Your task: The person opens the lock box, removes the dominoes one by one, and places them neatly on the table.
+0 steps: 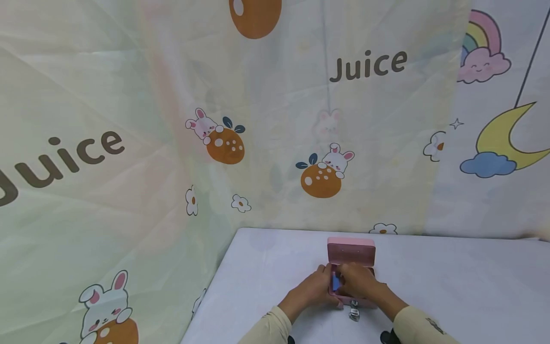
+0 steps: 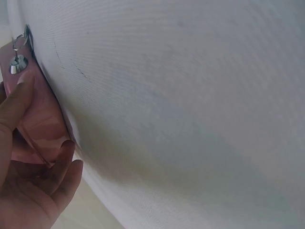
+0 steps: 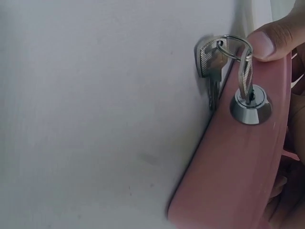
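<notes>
A pink metal lock box [image 1: 366,303] stands on the white table with its lid [image 1: 351,254] raised at the back. My left hand [image 1: 315,288] holds the box's left side; in the left wrist view its thumb lies on the front wall and other fingers reach around the corner. My right hand [image 1: 358,281] reaches down inside, fingers bent and their tips hidden. Something blue [image 1: 335,283] shows inside, left of that hand; I cannot tell whether the hand holds anything. One key [image 3: 246,78] sits in the round silver lock [image 3: 251,112], and a second key [image 3: 213,59] hangs from its ring.
The white tabletop [image 1: 451,286] spreads around the box, its left edge slanting down toward the front. Printed cloth [image 1: 275,191] with rabbits, oranges and the word "Juice" hangs behind and at the left. A dark object [image 1: 388,337] shows below the right sleeve.
</notes>
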